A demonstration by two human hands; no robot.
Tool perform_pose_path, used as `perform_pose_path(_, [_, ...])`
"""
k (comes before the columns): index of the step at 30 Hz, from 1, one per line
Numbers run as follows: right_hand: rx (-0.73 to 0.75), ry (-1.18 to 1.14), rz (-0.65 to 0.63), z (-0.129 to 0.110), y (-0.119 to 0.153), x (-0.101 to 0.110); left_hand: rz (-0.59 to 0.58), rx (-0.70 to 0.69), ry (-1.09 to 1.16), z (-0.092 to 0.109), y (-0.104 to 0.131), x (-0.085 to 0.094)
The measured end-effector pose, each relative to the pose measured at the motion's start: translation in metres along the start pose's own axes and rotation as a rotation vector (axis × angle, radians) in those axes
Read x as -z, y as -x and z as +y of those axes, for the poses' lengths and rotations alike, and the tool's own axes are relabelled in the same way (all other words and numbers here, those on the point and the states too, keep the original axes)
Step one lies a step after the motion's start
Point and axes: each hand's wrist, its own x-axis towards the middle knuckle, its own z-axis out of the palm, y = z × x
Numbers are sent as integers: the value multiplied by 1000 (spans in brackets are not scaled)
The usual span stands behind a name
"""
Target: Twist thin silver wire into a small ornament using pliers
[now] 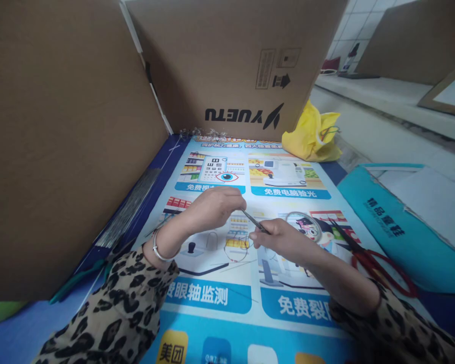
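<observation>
My right hand point(278, 237) is closed around slim metal tweezers point(256, 222), which slant up and left. Their tip meets the pinched fingers of my left hand point(218, 207); what those fingers hold is hidden. Below and between both hands is a thin, bent wire loop point(235, 259), and I cannot tell whether it hangs or lies on the poster. A silver bangle point(159, 250) circles my left wrist. To the right of my right hand lies a coil of thin wire point(304, 226).
A printed poster point(248, 298) covers the table. At left are a bundle of straight wires point(129, 207) and a teal-handled tool point(79, 280). Red-handled scissors point(382, 273) and a teal shoebox point(394, 222) sit at right. Cardboard point(227, 65) and a yellow bag point(311, 134) stand behind.
</observation>
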Motion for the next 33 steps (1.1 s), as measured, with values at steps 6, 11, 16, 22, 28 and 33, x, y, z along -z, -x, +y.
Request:
perform_pose_path(6, [70, 175, 33, -1, 2, 12, 31, -44, -100, -1, 0, -6])
perform_pose_path(11, [54, 224, 191, -1, -1, 3, 212, 102, 101, 0, -1, -22])
perform_pose_path(16, [33, 221, 288, 1, -5, -8, 391, 249, 268, 12, -6, -34])
perform_pose_path(22, [20, 236, 340, 2, -6, -13, 465, 416, 376, 25, -9, -39])
perform_pose_path(28, [45, 96, 269, 3, -6, -11, 416, 298, 394, 17, -7, -35])
perform_pose_path(33, [44, 135, 284, 6, -7, -10, 415, 335, 395, 17, -7, -35])
